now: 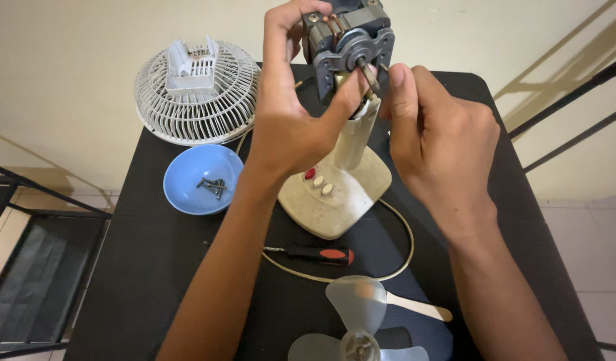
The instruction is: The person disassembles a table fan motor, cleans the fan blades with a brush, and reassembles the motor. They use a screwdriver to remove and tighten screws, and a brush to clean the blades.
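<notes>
A bare grey fan motor [351, 41] sits atop a cream stand and base [335, 194] with a red and two white buttons. My left hand [288, 113] grips the motor from the left, its thumb pressed under the shaft. My right hand [435, 134] pinches something small at the motor's metal shaft [369, 75]; what it pinches is hidden by the fingers.
On the black table [154, 267] lie a white fan grille [197, 93], a blue bowl [187, 190] holding several screws, a red-and-black screwdriver [318, 254], a cream cord [401, 234], a clear fan blade [358, 321] and a wooden stick [422, 309]. Metal rails flank both sides.
</notes>
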